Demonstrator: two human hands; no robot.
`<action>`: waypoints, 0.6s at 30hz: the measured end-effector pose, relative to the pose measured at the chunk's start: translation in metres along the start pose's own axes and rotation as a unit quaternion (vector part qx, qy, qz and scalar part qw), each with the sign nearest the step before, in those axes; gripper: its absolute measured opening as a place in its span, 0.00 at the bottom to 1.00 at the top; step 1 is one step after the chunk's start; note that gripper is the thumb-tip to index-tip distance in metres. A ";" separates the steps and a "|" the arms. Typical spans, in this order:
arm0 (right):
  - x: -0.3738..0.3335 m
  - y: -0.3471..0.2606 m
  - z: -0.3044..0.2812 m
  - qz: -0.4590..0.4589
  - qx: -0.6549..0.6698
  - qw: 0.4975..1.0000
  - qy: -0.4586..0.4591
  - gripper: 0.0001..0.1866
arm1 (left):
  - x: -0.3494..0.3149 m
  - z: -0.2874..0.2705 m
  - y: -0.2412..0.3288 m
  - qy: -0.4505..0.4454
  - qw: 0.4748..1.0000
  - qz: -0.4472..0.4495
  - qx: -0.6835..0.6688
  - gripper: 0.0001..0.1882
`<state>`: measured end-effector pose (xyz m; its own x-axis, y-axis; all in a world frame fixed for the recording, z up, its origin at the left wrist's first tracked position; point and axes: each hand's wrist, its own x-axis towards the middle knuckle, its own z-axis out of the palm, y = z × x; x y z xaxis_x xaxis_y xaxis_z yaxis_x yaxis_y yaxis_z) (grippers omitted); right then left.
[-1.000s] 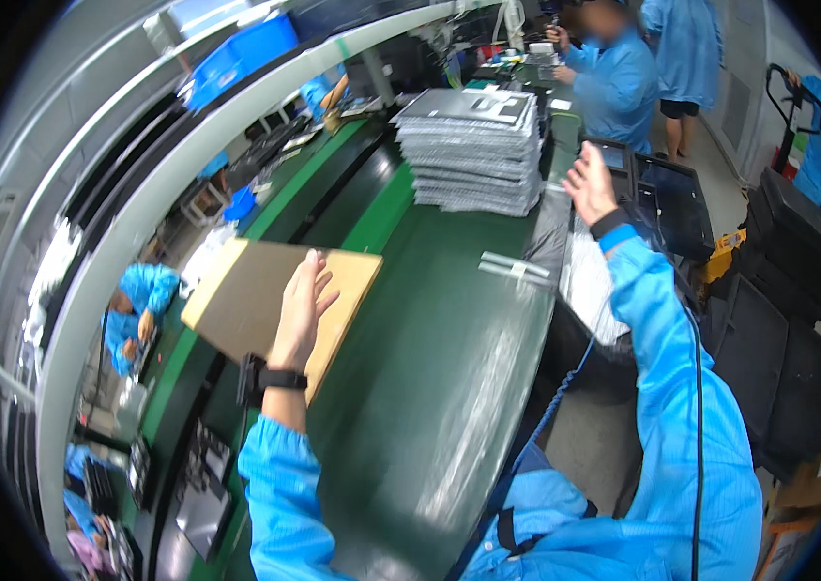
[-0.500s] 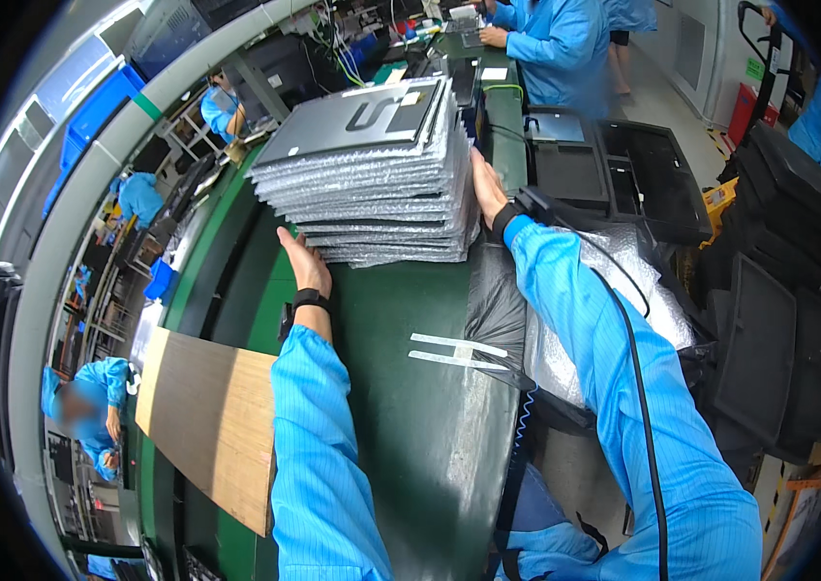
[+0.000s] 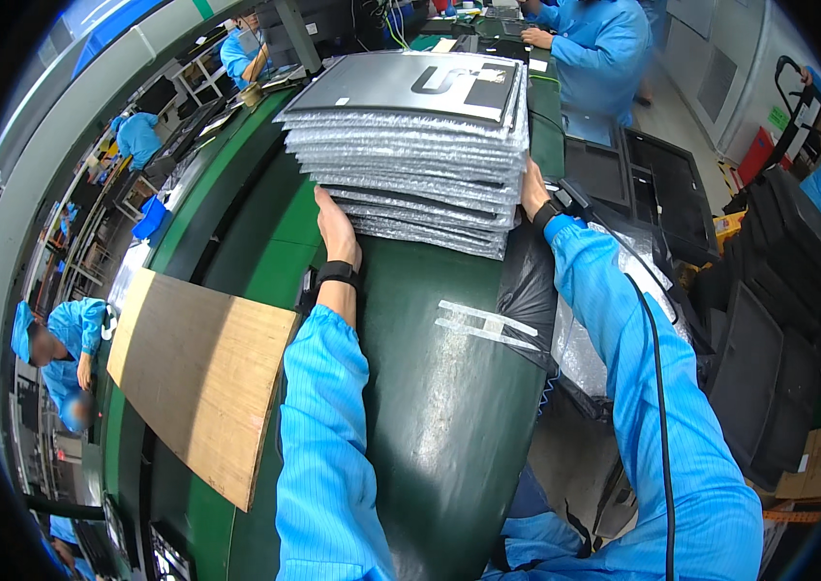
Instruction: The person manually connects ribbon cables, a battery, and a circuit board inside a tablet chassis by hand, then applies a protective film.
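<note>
A tall stack of flat, dark-topped panels [image 3: 401, 87] with silvery bubble-wrap layers between them rests on a green belt [image 3: 420, 407]. Its top panel has a curved black mark and a small pale label. My left hand [image 3: 336, 230], palm toward the stack, lies with fingers stretched along the lower left side. My right hand [image 3: 533, 189] is laid against the right side, its fingers extended and partly hidden by the sheets. Black bands circle both wrists.
A wooden board [image 3: 202, 378] lies left of my left forearm. Black plastic sheeting [image 3: 529, 281] with white tape covers the belt's right edge. Dark panel frames [image 3: 667, 189] and stacked black trays [image 3: 769, 358] stand at right. A co-worker [image 3: 599, 58] in blue stands beyond the stack.
My hands have come in closer against the stack's sides, lower down. The stack has turned slightly, its front right corner nearer me. The whole view has shifted too.
</note>
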<state>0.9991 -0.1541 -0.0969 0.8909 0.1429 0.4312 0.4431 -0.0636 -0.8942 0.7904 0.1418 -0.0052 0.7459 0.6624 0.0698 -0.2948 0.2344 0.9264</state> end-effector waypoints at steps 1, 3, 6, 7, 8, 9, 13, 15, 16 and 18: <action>-0.025 -0.028 0.038 0.005 -0.015 1.000 -0.002 0.38 | 0.000 -0.033 0.006 0.029 0.999 0.009 0.025 0.42; -0.051 -0.096 0.072 0.025 0.017 0.999 -0.033 0.36 | 0.005 -0.074 0.009 0.109 0.982 0.123 0.092 0.40; -0.041 -0.082 0.033 0.121 0.032 0.992 0.005 0.44 | -0.057 -0.006 -0.006 0.194 0.979 0.062 0.018 0.42; -0.045 -0.095 0.049 0.132 0.054 0.990 -0.010 0.44 | -0.077 -0.012 0.002 0.157 0.986 -0.036 -0.030 0.47; -0.050 -0.103 0.047 0.145 0.063 0.987 -0.016 0.44 | -0.120 0.016 0.029 0.095 0.986 -0.109 -0.086 0.53; -0.006 -0.031 -0.027 0.096 -0.012 0.995 -0.018 0.45 | -0.148 0.073 0.031 -0.023 0.981 -0.152 -0.122 0.57; -0.024 -0.113 0.069 0.171 0.040 0.960 -0.219 0.45 | -0.107 0.030 0.011 0.147 0.985 -0.091 -0.018 0.74; 0.050 -0.035 -0.048 -0.038 -0.139 0.953 -0.266 0.41 | -0.127 0.103 -0.004 0.119 0.985 -0.128 0.011 0.74; 0.060 -0.022 -0.079 -0.272 -0.368 0.838 -0.297 0.41 | -0.133 0.115 0.000 0.111 0.984 -0.137 0.021 0.73; 0.014 -0.082 0.023 0.254 0.128 0.927 -0.244 0.42 | -0.114 0.069 0.017 0.167 0.975 -0.146 0.032 0.73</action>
<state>0.9729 -0.1240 -0.0198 0.7992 0.5922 -0.1028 -0.1150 -0.0172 -0.9932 0.7412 0.0211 0.0276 0.5526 0.7718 -0.3147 -0.0538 0.4098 0.9106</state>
